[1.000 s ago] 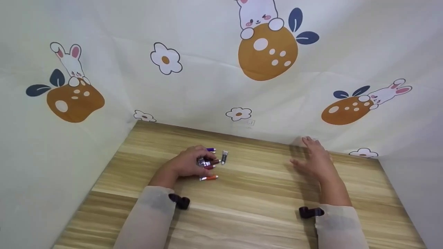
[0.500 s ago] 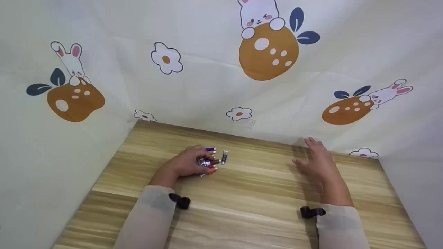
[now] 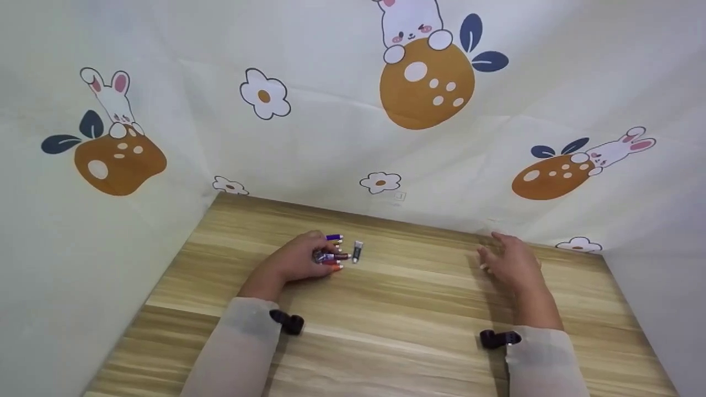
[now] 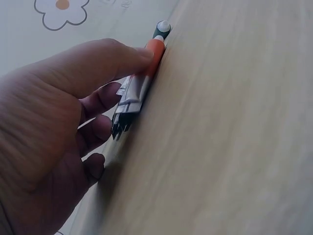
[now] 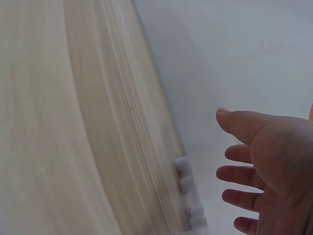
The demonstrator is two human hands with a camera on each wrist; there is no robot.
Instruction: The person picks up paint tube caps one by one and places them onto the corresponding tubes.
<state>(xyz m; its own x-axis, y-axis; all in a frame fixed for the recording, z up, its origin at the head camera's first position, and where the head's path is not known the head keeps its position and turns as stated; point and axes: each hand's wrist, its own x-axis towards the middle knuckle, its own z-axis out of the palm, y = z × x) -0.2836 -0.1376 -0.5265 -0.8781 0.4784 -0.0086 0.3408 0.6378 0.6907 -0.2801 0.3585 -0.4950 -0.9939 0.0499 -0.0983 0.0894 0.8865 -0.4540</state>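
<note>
My left hand [image 3: 302, 256] curls round a cluster of small paint tubes [image 3: 342, 257] on the table. In the left wrist view its thumb presses on an orange paint tube [image 4: 155, 56], and the other fingers bend behind the bunch. Purple, brown and red tubes show beside the orange one; the hand hides part of the bunch. A dark paint tube [image 3: 357, 252] lies just right of them. Over the table's back right, my right hand [image 3: 514, 263] has its fingers loosely extended and holds nothing. Near it are several small white cylinders [image 5: 185, 184], partly hidden by this hand in the head view.
The wood-grain table [image 3: 397, 331] meets a pale cloth wall [image 3: 331, 143] printed with rabbits, oranges and flowers along its back and sides. A dark wrist camera [image 3: 289, 322] is strapped at the left sleeve, another camera [image 3: 496, 338] at the right.
The left thumb has drawn the orange tube back against the other tubes. My right hand has lowered a little, its fingers less spread, and small white pieces now show by its thumb.
</note>
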